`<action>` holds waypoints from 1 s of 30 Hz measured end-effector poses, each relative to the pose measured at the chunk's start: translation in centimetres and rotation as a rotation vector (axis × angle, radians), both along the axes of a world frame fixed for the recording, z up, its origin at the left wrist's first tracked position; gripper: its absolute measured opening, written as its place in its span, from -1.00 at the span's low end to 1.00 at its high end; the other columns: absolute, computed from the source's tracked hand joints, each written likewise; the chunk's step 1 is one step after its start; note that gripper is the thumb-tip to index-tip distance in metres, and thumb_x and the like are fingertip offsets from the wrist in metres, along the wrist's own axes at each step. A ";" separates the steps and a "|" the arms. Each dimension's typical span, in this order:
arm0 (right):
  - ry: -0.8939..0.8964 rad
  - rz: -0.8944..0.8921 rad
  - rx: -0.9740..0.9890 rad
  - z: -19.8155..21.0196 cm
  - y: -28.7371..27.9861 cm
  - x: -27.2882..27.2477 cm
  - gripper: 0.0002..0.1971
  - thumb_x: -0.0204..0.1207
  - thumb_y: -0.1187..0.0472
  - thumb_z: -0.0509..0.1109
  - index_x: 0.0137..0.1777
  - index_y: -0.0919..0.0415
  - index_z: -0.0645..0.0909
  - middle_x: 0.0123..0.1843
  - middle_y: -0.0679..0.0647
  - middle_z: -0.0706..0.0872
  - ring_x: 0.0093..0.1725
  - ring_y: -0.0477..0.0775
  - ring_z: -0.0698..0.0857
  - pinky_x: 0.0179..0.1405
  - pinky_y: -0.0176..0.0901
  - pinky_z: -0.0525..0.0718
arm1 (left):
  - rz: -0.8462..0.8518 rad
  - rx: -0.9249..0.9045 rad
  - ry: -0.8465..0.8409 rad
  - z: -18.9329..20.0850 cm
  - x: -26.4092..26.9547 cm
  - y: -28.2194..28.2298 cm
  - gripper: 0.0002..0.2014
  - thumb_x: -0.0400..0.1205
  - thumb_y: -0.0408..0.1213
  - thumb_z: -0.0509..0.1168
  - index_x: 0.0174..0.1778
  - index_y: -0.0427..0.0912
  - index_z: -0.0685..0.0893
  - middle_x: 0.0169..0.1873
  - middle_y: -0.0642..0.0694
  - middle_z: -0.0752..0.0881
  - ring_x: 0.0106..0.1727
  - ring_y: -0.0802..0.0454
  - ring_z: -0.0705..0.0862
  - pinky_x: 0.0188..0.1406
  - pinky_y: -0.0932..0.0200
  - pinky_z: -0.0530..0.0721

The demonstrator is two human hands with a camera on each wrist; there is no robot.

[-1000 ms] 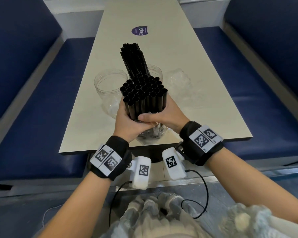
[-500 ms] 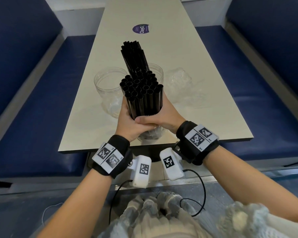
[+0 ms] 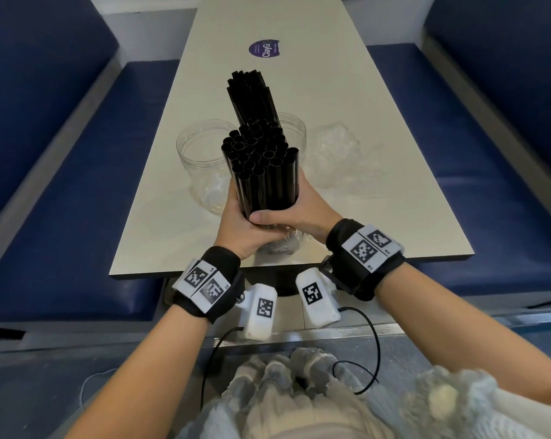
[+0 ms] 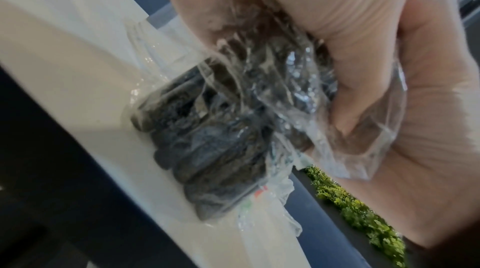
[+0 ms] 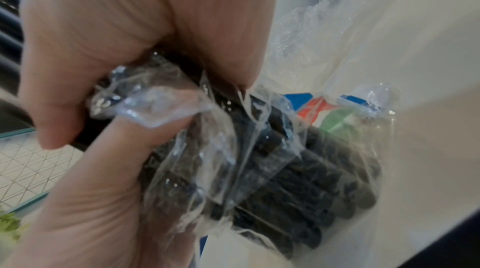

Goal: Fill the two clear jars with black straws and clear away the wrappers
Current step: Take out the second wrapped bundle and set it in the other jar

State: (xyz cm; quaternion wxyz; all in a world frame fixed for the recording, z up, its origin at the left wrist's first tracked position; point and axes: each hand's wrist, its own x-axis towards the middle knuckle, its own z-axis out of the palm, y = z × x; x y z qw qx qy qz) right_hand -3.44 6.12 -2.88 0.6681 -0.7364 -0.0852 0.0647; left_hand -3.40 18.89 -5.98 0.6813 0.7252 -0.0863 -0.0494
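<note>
Both my hands wrap an upright bundle of black straws (image 3: 263, 172) at the near edge of the table (image 3: 394, 223). My left hand (image 3: 236, 229) grips its left side, my right hand (image 3: 299, 213) its right, thumb across the front. A clear wrapper (image 3: 283, 243) is bunched round the bundle's lower end (image 4: 215, 149), which rests on the table; the wrist views show the straw bottoms (image 5: 311, 200) still inside the plastic. Behind stand two clear jars: the left jar (image 3: 201, 160) holds no straws, the right jar (image 3: 294, 128) holds a leaning bunch of black straws (image 3: 252, 96).
A crumpled clear wrapper (image 3: 340, 153) lies on the table right of the jars. A purple sticker (image 3: 264, 49) sits farther back. Blue bench seats (image 3: 62, 185) run along both sides of the table.
The bundle has risen a little out of the wrapper, and both hands have slid slightly lower on it. The jars and the loose wrapper have not moved.
</note>
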 end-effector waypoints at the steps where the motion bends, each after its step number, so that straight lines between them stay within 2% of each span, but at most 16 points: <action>1: -0.006 0.002 0.008 0.1 -0.1 -0.1 -0.05 0.09 0.17 0.62 0.47 0.04 0.18 0.43 0.14 0.43 0.40 0.00 0.49 0.39 -0.13 0.52 | 0.007 -0.012 -0.001 0.1 -0.1 0.0 0.00 -0.06 -0.23 0.54 0.36 -0.16 0.33 0.06 0.09 0.64 0.05 0.39 0.71 -0.07 0.37 0.69; 4: -0.037 0.019 0.032 0.5 -0.1 -0.5 -0.09 0.11 0.21 0.61 0.43 0.03 0.19 0.41 0.14 0.44 0.37 -0.01 0.51 0.32 -0.30 0.57 | 0.027 -0.032 -0.026 0.3 -0.2 0.4 0.09 -0.08 -0.23 0.55 0.43 -0.34 0.29 0.06 0.07 0.63 0.04 0.39 0.71 -0.09 0.41 0.68; 7: -0.033 0.030 0.028 0.4 0.3 -0.7 -0.09 0.11 0.22 0.61 0.42 -0.01 0.18 0.42 0.15 0.43 0.39 0.00 0.50 0.35 -0.24 0.54 | 0.024 -0.042 -0.003 0.0 -0.2 0.7 0.14 -0.08 -0.23 0.57 0.45 -0.44 0.26 0.07 0.02 0.63 0.04 0.37 0.72 -0.09 0.42 0.68; 9: -0.024 0.022 0.004 0.3 0.6 -0.8 -0.09 0.08 0.20 0.63 0.37 -0.15 0.17 0.44 0.14 0.39 0.42 0.02 0.46 0.41 -0.13 0.49 | 0.018 -0.036 0.016 -0.3 -0.2 0.8 0.15 -0.07 -0.24 0.57 0.45 -0.51 0.24 0.05 -0.02 0.64 0.02 0.39 0.72 -0.10 0.44 0.67; 11: -0.029 0.000 -0.046 0.3 0.6 -0.7 -0.14 0.07 0.18 0.65 0.20 -0.35 0.16 0.42 0.09 0.31 0.45 0.05 0.39 0.48 0.03 0.43 | 0.019 -0.028 0.028 -0.5 -0.1 0.8 0.13 -0.08 -0.25 0.57 0.43 -0.49 0.25 0.04 -0.02 0.64 0.01 0.39 0.72 -0.10 0.43 0.68; 14: -0.053 -0.012 -0.099 0.5 0.5 -0.8 -0.23 0.16 0.27 0.66 0.05 -0.33 0.19 0.30 -0.05 0.13 0.49 0.09 0.28 0.54 0.10 0.35 | 0.032 -0.004 0.024 -0.7 0.0 0.8 0.02 -0.08 -0.39 0.59 0.33 -0.34 0.29 0.00 0.02 0.62 -0.03 0.44 0.71 -0.13 0.45 0.67; 16: -0.074 -0.013 -0.112 0.5 0.5 -1.0 -0.23 0.17 0.29 0.66 0.05 -0.35 0.19 0.28 -0.09 0.09 0.51 0.10 0.24 0.56 0.08 0.32 | 0.027 -0.003 0.019 -0.9 -0.1 0.9 -0.01 -0.03 -0.50 0.57 0.34 -0.36 0.29 -0.01 0.03 0.62 -0.05 0.45 0.71 -0.14 0.46 0.66; 18: -0.087 -0.012 -0.108 0.5 0.5 -1.3 -0.21 0.18 0.30 0.66 0.07 -0.37 0.18 0.26 -0.08 0.12 0.50 0.10 0.26 0.55 0.05 0.33 | 0.028 -0.006 0.022 -1.0 -0.3 1.1 0.04 -0.06 -0.38 0.61 0.36 -0.50 0.33 0.01 -0.02 0.66 -0.02 0.38 0.73 -0.10 0.43 0.67; 21: -0.088 0.005 -0.104 0.2 0.7 -1.6 -0.17 0.17 0.29 0.66 0.13 -0.37 0.16 0.27 -0.06 0.17 0.48 0.06 0.28 0.55 0.00 0.33 | 0.032 0.001 0.028 -1.0 -0.9 1.5 0.03 -0.05 -0.21 0.59 0.34 -0.56 0.39 0.00 -0.06 0.69 0.01 0.31 0.74 -0.07 0.41 0.67; 25: -0.040 0.018 -0.130 -0.1 0.9 -1.3 -0.15 0.21 0.29 0.64 0.26 -0.23 0.12 0.31 -0.03 0.20 0.46 0.02 0.31 0.54 0.03 0.34 | 0.035 0.054 0.035 -1.2 -0.8 1.7 0.04 -0.08 -0.30 0.61 0.35 -0.56 0.38 -0.04 0.00 0.67 -0.06 0.44 0.72 -0.13 0.49 0.65; 27: -0.045 0.012 -0.165 -0.1 1.0 -1.1 -0.10 0.18 0.18 0.65 0.35 -0.16 0.10 0.32 -0.02 0.24 0.47 0.05 0.31 0.52 0.08 0.36 | 0.037 0.075 0.034 -1.0 -0.6 1.6 0.03 -0.07 -0.33 0.61 0.36 -0.52 0.39 -0.05 0.02 0.67 -0.07 0.46 0.71 -0.12 0.50 0.65; 29: -0.088 -0.012 -0.210 -0.2 1.0 -1.0 -0.13 0.11 0.04 0.62 0.30 -0.28 0.11 0.30 -0.03 0.29 0.43 0.07 0.31 0.47 0.07 0.37 | 0.052 0.078 0.019 -0.7 -0.5 1.7 0.06 -0.09 -0.27 0.62 0.37 -0.47 0.40 -0.03 0.04 0.68 -0.04 0.45 0.71 -0.11 0.50 0.65; 30: -0.106 -0.026 -0.219 -0.1 1.1 -1.0 -0.17 0.11 0.03 0.60 0.23 -0.36 0.11 0.27 -0.05 0.31 0.41 0.07 0.30 0.44 0.03 0.36 | 0.066 0.070 0.016 -0.6 -0.5 1.9 0.07 -0.09 -0.26 0.62 0.39 -0.45 0.40 0.00 -0.01 0.69 0.01 0.39 0.72 -0.09 0.47 0.66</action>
